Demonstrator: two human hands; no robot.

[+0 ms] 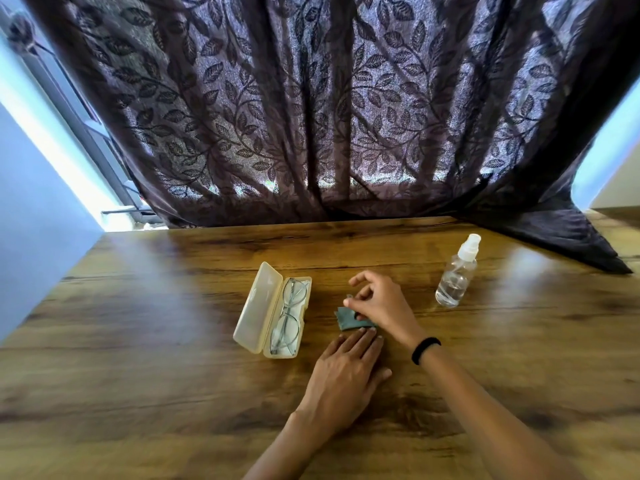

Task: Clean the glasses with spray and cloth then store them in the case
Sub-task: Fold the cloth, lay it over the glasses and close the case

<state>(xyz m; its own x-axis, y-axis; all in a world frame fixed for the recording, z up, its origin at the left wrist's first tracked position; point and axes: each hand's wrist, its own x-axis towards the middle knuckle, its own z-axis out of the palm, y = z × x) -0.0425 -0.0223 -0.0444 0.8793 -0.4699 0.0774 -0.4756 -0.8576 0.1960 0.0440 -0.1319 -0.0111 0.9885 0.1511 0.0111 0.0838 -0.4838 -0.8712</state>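
While I watch thru the head cam, a small teal-grey cloth (346, 322) lies on the wooden table (138, 341), just R of the glasses case (258, 306), w/ both hands on it. My view has the L hand (348, 370) flat, palm down, its 4 fingers straight and pressed together, tips on the cloth's near edge. Over the cloth's far side the R hand (379, 303) has its fingers curled. Thumb and 1 finger look to pinch a corner of the cloth, index finger lifted clear, tho the exact contact is partly hidden. I see a black band (425, 349) on the R wrist. Inside the open case lie the glasses (289, 317), thin metal frame; the case is a pale translucent hard shell w/ its lid swung out to the L. Upright and well R of the hands stands a clear spray bottle (456, 275) w/ white nozzle, touching nothing else. Behind the table's far edge hangs a dark leaf-pattern curtain (311, 116).
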